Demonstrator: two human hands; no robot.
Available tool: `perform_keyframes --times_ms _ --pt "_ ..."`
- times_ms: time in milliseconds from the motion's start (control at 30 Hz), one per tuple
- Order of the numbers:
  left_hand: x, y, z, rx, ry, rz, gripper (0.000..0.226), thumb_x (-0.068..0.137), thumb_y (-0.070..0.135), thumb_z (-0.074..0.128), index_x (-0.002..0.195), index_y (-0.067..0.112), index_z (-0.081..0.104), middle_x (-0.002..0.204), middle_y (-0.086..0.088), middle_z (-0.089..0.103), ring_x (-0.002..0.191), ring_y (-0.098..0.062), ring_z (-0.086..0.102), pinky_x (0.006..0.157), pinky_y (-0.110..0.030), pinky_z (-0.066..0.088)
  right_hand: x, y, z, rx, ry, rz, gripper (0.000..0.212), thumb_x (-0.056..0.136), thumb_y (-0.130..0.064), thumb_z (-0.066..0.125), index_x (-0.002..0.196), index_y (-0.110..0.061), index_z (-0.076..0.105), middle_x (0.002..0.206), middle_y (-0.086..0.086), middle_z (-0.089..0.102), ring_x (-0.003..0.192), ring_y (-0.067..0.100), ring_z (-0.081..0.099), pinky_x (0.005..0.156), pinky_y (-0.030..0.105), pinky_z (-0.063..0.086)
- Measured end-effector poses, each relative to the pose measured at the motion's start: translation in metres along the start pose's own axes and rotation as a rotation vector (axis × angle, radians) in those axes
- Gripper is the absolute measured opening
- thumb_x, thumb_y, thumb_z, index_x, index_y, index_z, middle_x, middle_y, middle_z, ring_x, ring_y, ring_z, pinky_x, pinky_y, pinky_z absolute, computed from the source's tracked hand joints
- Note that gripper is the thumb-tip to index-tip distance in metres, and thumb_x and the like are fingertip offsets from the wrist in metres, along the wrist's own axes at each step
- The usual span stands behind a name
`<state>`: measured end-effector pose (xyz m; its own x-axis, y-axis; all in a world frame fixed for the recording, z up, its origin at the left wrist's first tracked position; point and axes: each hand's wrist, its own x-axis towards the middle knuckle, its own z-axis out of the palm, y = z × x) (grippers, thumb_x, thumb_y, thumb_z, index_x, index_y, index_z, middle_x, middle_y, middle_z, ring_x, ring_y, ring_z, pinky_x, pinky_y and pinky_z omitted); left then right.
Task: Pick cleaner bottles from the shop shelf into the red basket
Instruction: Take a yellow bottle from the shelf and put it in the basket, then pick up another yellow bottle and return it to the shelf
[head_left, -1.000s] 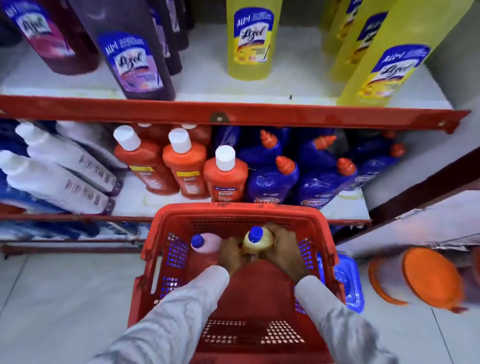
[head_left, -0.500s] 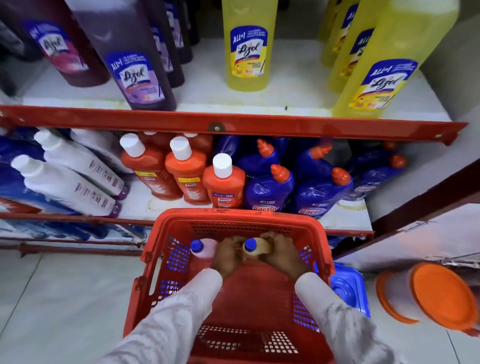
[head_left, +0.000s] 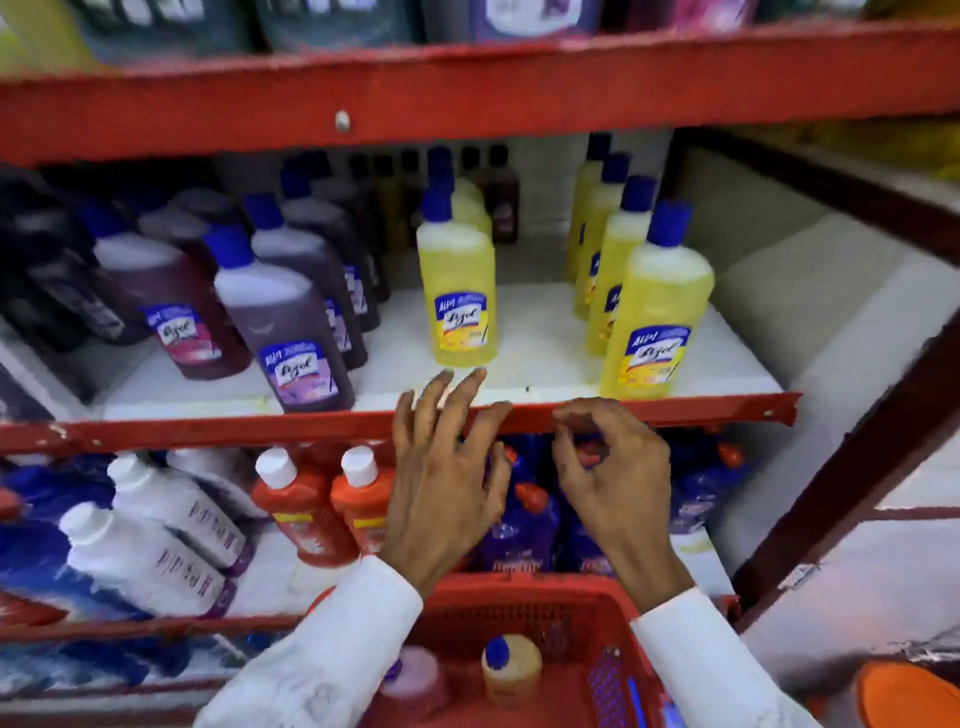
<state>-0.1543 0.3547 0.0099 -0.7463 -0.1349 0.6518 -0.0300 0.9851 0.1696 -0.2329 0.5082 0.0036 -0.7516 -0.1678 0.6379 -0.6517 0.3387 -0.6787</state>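
Observation:
The red basket (head_left: 524, 597) sits low in view and holds a yellow bottle (head_left: 511, 670) and a pink bottle (head_left: 413, 686), both blue-capped and upright. My left hand (head_left: 441, 483) is raised in front of the red shelf edge, fingers spread and empty, its tips just below a yellow Lizol bottle (head_left: 460, 291). My right hand (head_left: 613, 478) hovers beside it, fingers loosely curled with nothing in them. More yellow bottles (head_left: 657, 322) stand in a row at the shelf's right. Purple Lizol bottles (head_left: 288, 322) stand at the left.
The lower shelf carries orange bottles (head_left: 301, 504), white bottles (head_left: 140, 556) lying tilted and blue bottles (head_left: 519, 525) behind my hands. A red shelf rail (head_left: 208, 428) crosses in front. An orange lid (head_left: 909, 696) lies at the floor's right. A dark post (head_left: 857, 467) slants at the right.
Both hands let go of the yellow bottle in the basket and rose to the upper shelf edge. The view tilted up, showing the Lizol shelf fully.

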Motion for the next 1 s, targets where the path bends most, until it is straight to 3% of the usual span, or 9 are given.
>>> perform_keyframes --times_ms 167,267,367,500,600,733,833,900,1000 --pt "0.035 0.003 0.014 0.064 -0.107 -0.052 0.057 0.079 0.034 0.063 0.134 0.026 0.046 0.152 -0.005 0.041 0.144 -0.032 0.029 0.118 -0.064 0.019 0.044 0.006 -0.002 -0.147 0.289 0.016 0.052 0.075 -0.017 0.074 0.123 -0.015 0.054 0.127 0.006 0.059 0.116 0.026 0.052 0.099 0.039 0.044" --pt "0.038 0.0 0.029 0.077 -0.192 -0.091 0.061 0.079 0.033 0.064 0.136 0.022 0.046 0.148 -0.007 0.047 0.14 -0.032 0.035 0.118 -0.064 0.021 0.07 0.017 0.005 -0.186 0.374 0.18 0.086 0.067 -0.029 0.084 0.136 -0.008 0.039 0.142 0.015 0.045 0.13 0.034 0.041 0.11 0.046 0.036" --pt "0.036 -0.008 0.042 0.043 -0.269 -0.163 0.058 0.08 0.033 0.062 0.135 0.022 0.047 0.144 -0.005 0.051 0.138 -0.029 0.037 0.121 -0.06 0.017 0.097 0.03 0.009 -0.062 0.388 0.353 0.105 0.063 -0.031 0.089 0.144 -0.006 0.029 0.148 0.018 0.039 0.135 0.035 0.038 0.111 0.05 0.038" --pt "0.026 -0.018 0.053 -0.004 -0.325 -0.172 0.054 0.082 0.028 0.058 0.135 0.025 0.047 0.141 -0.002 0.054 0.137 -0.025 0.039 0.124 -0.056 0.005 0.118 0.05 0.005 0.107 0.284 0.378 0.097 0.063 -0.022 0.09 0.14 -0.007 0.034 0.137 0.014 0.049 0.126 0.034 0.049 0.104 0.053 0.047" --pt "0.022 -0.021 0.056 -0.041 -0.313 -0.167 0.058 0.082 0.024 0.059 0.139 0.027 0.045 0.145 -0.003 0.051 0.139 -0.024 0.038 0.124 -0.057 0.001 0.122 0.052 -0.001 0.26 0.242 0.364 0.091 0.063 -0.024 0.088 0.136 -0.014 0.034 0.133 0.01 0.055 0.12 0.029 0.057 0.097 0.05 0.054" --pt "0.022 -0.023 0.058 -0.074 -0.293 -0.182 0.058 0.082 0.025 0.061 0.138 0.029 0.046 0.145 -0.001 0.052 0.138 -0.022 0.04 0.124 -0.055 0.004 0.119 0.032 -0.016 0.486 0.235 0.218 0.085 0.054 -0.028 0.079 0.13 -0.018 0.042 0.116 0.013 0.064 0.1 0.032 0.066 0.074 0.039 0.059" --pt "0.017 -0.026 0.061 -0.073 -0.277 -0.153 0.058 0.081 0.025 0.062 0.137 0.03 0.046 0.139 0.003 0.055 0.133 -0.019 0.043 0.124 -0.052 0.006 0.122 0.015 -0.032 0.725 0.029 0.08 0.066 0.048 -0.02 0.07 0.11 -0.002 0.056 0.092 0.029 0.061 0.081 0.047 0.06 0.07 0.049 0.053" --pt "0.016 -0.027 0.063 -0.072 -0.264 -0.141 0.058 0.081 0.024 0.063 0.136 0.031 0.046 0.135 0.004 0.056 0.131 -0.019 0.044 0.123 -0.049 0.006 0.122 0.005 -0.038 0.923 -0.121 0.034 0.054 0.043 -0.016 0.064 0.096 -0.007 0.065 0.082 0.024 0.06 0.074 0.044 0.055 0.072 0.049 0.049" --pt "0.015 -0.029 0.065 -0.084 -0.247 -0.136 0.059 0.079 0.023 0.066 0.134 0.031 0.047 0.131 0.005 0.058 0.127 -0.017 0.046 0.121 -0.048 0.008 0.119 -0.009 -0.039 1.221 -0.327 0.112 0.073 0.038 -0.012 0.057 0.11 -0.003 0.063 0.09 0.013 0.067 0.08 0.034 0.062 0.078 0.043 0.051"
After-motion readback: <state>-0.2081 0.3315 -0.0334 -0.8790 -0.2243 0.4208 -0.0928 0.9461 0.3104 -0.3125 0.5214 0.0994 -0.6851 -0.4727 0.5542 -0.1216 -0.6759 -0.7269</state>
